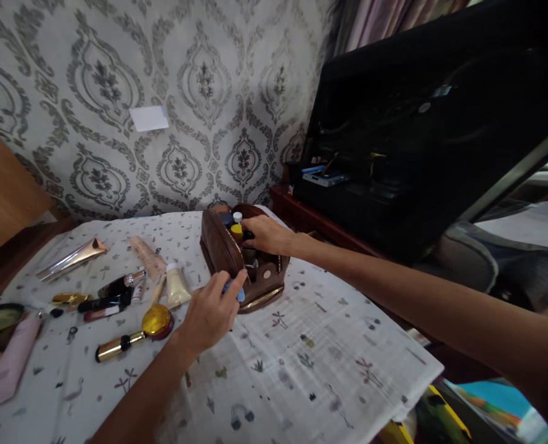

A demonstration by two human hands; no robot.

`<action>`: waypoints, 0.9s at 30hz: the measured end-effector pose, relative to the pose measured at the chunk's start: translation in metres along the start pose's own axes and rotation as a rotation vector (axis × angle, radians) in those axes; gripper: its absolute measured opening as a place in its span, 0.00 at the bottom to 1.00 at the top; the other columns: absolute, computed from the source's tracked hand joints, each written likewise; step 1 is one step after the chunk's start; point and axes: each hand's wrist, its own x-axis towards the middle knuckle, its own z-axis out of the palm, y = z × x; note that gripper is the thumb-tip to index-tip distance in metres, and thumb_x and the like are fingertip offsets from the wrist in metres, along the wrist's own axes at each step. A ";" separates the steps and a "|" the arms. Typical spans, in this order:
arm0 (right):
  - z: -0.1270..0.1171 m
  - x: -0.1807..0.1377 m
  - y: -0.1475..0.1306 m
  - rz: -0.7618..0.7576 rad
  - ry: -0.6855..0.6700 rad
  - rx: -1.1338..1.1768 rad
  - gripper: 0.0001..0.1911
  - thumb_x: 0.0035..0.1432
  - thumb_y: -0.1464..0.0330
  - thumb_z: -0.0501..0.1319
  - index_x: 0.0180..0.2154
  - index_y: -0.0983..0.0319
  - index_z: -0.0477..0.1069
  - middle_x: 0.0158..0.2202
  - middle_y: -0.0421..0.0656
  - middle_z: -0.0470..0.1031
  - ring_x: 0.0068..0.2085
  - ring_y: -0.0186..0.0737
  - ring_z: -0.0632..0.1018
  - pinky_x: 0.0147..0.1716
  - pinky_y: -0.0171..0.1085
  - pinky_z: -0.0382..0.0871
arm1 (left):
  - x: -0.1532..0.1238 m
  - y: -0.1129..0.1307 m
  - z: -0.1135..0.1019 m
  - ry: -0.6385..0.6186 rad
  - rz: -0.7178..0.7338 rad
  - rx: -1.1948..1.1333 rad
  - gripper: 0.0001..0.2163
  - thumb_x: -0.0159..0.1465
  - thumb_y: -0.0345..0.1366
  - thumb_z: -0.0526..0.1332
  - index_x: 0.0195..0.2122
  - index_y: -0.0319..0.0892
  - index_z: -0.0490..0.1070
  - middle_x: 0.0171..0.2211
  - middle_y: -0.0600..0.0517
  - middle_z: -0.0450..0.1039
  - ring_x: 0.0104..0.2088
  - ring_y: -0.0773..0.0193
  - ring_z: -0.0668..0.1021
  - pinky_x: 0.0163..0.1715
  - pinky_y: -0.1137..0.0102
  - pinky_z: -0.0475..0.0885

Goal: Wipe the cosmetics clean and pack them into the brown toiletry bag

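Observation:
An open brown leather pouch [221, 251] stands on a white printed cloth [310, 364], with small bottles upright inside it. My right hand [265, 235] reaches into the pouch's top, fingers closed around a small dark item beside a yellow bottle with a white cap [237, 226]. My left hand [211, 311] is at the pouch's near end, fingers pinched on a small blue object [239, 292] against the pouch's edge.
Cosmetics lie to the left: a rose-gold tube [73, 259], a cream tube [177, 285], a gold-capped round item [156, 320], lipsticks [105, 303], a pink tube [10, 364]. A black open case [417, 135] stands at the right on a dark red ledge. The patterned wall is behind.

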 end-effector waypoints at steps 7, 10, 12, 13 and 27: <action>-0.014 -0.003 0.010 -0.342 -0.063 -0.043 0.27 0.53 0.77 0.63 0.56 0.64 0.67 0.49 0.50 0.76 0.48 0.46 0.76 0.45 0.37 0.67 | 0.000 0.000 0.000 0.019 0.002 -0.034 0.22 0.64 0.24 0.51 0.60 0.39 0.61 0.37 0.48 0.69 0.35 0.59 0.77 0.27 0.69 0.73; -0.017 0.000 0.014 -0.477 -0.108 -0.085 0.24 0.51 0.80 0.62 0.52 0.65 0.71 0.47 0.50 0.76 0.45 0.45 0.76 0.42 0.37 0.67 | 0.000 -0.001 0.000 0.035 0.009 -0.036 0.22 0.64 0.24 0.51 0.60 0.39 0.61 0.37 0.48 0.69 0.34 0.60 0.76 0.26 0.70 0.72; -0.016 0.002 0.016 -0.522 -0.140 -0.124 0.22 0.51 0.81 0.61 0.49 0.66 0.72 0.46 0.50 0.76 0.44 0.44 0.76 0.40 0.36 0.66 | 0.000 -0.001 0.000 0.034 0.015 -0.034 0.22 0.64 0.25 0.50 0.60 0.39 0.60 0.36 0.49 0.68 0.34 0.61 0.76 0.26 0.70 0.72; -0.015 0.003 0.017 -0.537 -0.154 -0.140 0.21 0.52 0.82 0.60 0.48 0.67 0.73 0.45 0.51 0.76 0.44 0.44 0.76 0.40 0.36 0.66 | 0.000 -0.001 0.000 0.032 0.016 -0.033 0.22 0.64 0.25 0.50 0.60 0.40 0.60 0.36 0.49 0.68 0.34 0.61 0.76 0.27 0.70 0.72; -0.018 0.002 0.022 -0.419 -0.208 -0.470 0.15 0.54 0.78 0.62 0.45 0.65 0.76 0.46 0.50 0.77 0.45 0.45 0.77 0.37 0.38 0.65 | -0.001 -0.002 0.001 0.004 0.008 -0.045 0.23 0.64 0.25 0.51 0.61 0.39 0.58 0.37 0.48 0.68 0.35 0.60 0.76 0.26 0.71 0.73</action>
